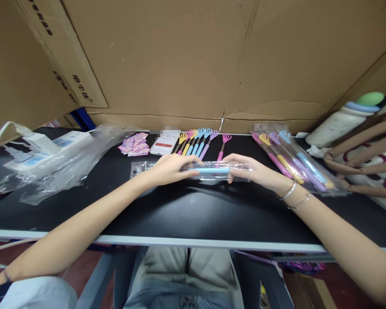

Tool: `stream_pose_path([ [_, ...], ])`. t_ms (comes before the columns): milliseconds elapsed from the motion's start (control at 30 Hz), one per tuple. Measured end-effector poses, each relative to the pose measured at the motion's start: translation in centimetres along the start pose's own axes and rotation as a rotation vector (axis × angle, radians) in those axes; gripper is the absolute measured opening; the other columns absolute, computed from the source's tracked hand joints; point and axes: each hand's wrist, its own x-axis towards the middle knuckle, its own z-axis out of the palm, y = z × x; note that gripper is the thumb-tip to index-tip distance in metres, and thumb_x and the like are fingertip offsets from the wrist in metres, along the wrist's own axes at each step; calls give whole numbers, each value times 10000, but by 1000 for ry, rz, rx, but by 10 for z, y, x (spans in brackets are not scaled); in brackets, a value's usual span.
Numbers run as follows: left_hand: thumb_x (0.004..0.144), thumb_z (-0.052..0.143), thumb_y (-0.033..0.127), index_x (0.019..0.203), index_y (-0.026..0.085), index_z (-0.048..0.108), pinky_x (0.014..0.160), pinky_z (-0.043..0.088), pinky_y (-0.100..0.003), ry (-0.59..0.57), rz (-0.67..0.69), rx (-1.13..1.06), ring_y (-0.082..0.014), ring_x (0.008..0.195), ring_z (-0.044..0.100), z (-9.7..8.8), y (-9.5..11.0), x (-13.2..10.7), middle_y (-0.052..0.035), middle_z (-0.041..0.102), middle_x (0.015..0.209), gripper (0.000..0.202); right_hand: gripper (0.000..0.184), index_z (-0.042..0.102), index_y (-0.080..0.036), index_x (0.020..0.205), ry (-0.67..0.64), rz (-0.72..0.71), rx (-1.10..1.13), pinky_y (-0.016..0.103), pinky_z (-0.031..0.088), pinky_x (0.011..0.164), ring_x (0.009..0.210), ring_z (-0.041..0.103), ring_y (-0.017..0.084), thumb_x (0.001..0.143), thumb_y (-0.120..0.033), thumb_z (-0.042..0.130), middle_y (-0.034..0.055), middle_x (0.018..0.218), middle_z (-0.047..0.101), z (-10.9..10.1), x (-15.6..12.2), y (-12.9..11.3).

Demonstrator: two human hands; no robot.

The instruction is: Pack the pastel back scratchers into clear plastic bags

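Observation:
My left hand and my right hand grip the two ends of a clear plastic sleeve holding a light blue back scratcher, just above the black table. Fingers of both hands are closed on the sleeve. Behind it lies a row of several loose back scratchers in yellow, pink, blue and purple, with one pink back scratcher a little apart to the right. A pile of bagged back scratchers lies to the right of my right hand.
A phone and small pink packets lie at the back left. Power strips and crumpled clear plastic sit far left. A striped bag and a bottle stand at right. Cardboard walls the back.

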Motion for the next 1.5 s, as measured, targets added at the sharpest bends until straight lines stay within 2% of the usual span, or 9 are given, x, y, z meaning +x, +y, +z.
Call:
stream_pose_path([
  [367,793,627,465,976,269,683,548,295,-194,160,-13,40,-103,603,522,-1,4,0,47,611,670,274,393,575,-155,1131,22,-37,91,311,488,773,743,628,153,862,-440,592,42,833,672,-2,-2,-1],
  [667,819,629,408,957,259,668,606,365,-189,341,109,62,-107,711,563,-8,10,2,33,654,805,207,350,622,-169,1094,60,-84,46,326,499,791,781,632,163,892,-444,544,78,956,683,0,-7,-12],
  [800,861,586,406,922,238,671,646,381,-215,422,195,123,-129,757,561,-10,14,10,11,667,821,197,407,581,-195,1190,36,-127,46,318,505,779,830,639,179,872,-449,576,81,965,686,2,-7,-13],
  [933,910,514,417,939,216,660,743,403,-255,476,284,170,-147,795,575,-3,12,20,-10,684,855,249,570,457,-225,1332,19,-143,45,321,511,756,800,640,175,844,-480,603,80,979,681,4,-5,-5],
  [1033,927,495,384,970,219,641,828,406,-270,487,362,164,-151,907,582,6,9,28,-11,688,962,224,596,395,-234,1364,-7,-171,43,335,511,783,838,636,174,849,-444,610,81,1020,662,7,-3,1],
  [1133,926,505,326,957,219,645,886,398,-295,523,404,155,-169,1012,544,13,6,34,-27,662,1047,179,526,448,-237,1300,35,-211,19,336,501,828,910,622,175,835,-388,641,76,1070,627,12,-1,4],
  [1233,883,573,312,915,226,672,851,411,-307,573,336,121,-180,986,516,19,3,38,-47,609,1048,135,443,533,-219,1178,108,-247,-22,324,495,829,907,611,173,795,-385,679,65,1066,604,17,1,5],
  [1367,839,629,296,903,233,682,783,411,-294,540,308,139,-173,897,502,29,-4,39,-42,564,966,104,334,578,-198,1054,154,-278,-153,305,495,774,854,601,173,789,-383,665,57,981,608,23,5,11],
  [1500,848,604,263,936,228,649,780,393,-294,404,335,244,-179,898,504,38,-8,33,-31,585,949,105,184,609,-200,964,149,-355,-478,301,477,751,821,585,171,813,-301,640,48,929,618,29,8,19],
])
